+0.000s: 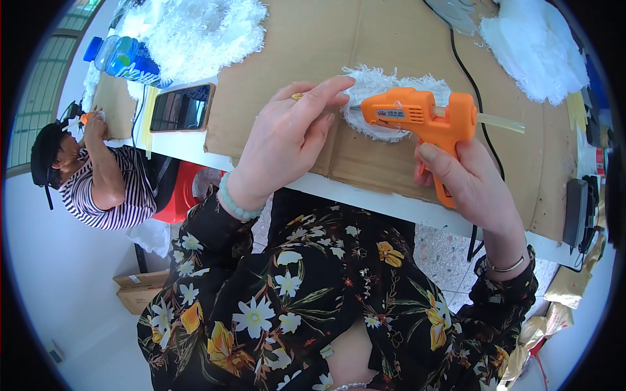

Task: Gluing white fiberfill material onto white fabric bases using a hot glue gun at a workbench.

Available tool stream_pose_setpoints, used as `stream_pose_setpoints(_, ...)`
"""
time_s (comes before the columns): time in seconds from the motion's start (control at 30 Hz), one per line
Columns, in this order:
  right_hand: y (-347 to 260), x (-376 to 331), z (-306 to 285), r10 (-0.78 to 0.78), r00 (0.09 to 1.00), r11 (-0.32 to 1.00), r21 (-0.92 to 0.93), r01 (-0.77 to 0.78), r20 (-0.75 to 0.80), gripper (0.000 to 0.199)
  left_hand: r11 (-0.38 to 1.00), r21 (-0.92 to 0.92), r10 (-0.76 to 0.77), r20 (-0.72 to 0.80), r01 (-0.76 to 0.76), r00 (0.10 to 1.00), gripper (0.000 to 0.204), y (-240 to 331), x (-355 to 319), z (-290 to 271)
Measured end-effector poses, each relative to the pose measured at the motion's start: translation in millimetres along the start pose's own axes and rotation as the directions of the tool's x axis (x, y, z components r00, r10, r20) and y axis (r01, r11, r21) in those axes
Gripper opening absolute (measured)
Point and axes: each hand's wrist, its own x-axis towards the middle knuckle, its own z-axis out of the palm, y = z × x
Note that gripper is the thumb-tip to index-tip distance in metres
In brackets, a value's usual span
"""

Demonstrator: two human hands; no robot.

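A person's two bare hands work over a sheet of cardboard (293,52) that covers most of a white table (391,199). The right hand (466,179) is wrapped around the handle of an orange glue gun (407,107), with a pale glue stick (502,123) poking out of its back, above the right fingers. The gun's nozzle points left, to the fingertips of the left hand (290,127). Those fingers are loosely bent, the index stretched out; whether they pinch anything cannot be told. Just right of them, under the gun, a white fluffy piece (381,133) lies on the cardboard.

Left of the left fingers, near the table's edge, is a phone (179,107); farther left, a bottle (124,58) lies beside a large heap of fluff (202,36). Beyond the right fingers, a second heap (535,52) lies at upper right, and a black cord (458,58) runs between it and the gun.

Well left of both hands, a co-worker (107,189) in stripes sits by a red stool (182,192), near a pale wall (78,280) and a barred window (42,104). Below the right fingers, past the table, shows a speckled floor (450,251).
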Motion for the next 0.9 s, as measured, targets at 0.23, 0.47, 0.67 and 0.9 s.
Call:
stream_pose_setpoints(0.23, 1, -4, -1, 0.009, 1.000, 1.000, -0.018, -0.009, -0.005, 0.026, 0.999, 0.046, 0.022, 0.025, -0.023, 0.999, 0.050, 0, 6, -1)
stream_pose_setpoints(0.47, 3, -9, -2, 0.018, 1.000, 1.000, 0.008, -0.018, 0.007, 0.025, 0.997, 0.077, 0.018, 0.076, -0.023, 0.997, 0.051, 0, 10, -1)
stream_pose_setpoints(0.67, 2, -10, -4, 0.011, 1.000, 1.000, -0.029, -0.011, -0.002, 0.023, 0.995, 0.096, 0.038, 0.039, -0.042, 0.999, 0.050, -4, 13, 2)
stream_pose_setpoints(0.9, 4, -15, -5, 0.029, 1.000, 0.999, -0.017, -0.029, 0.002, 0.023, 0.989, 0.134, 0.058, 0.043, -0.063, 0.997, 0.049, -4, 15, 1)
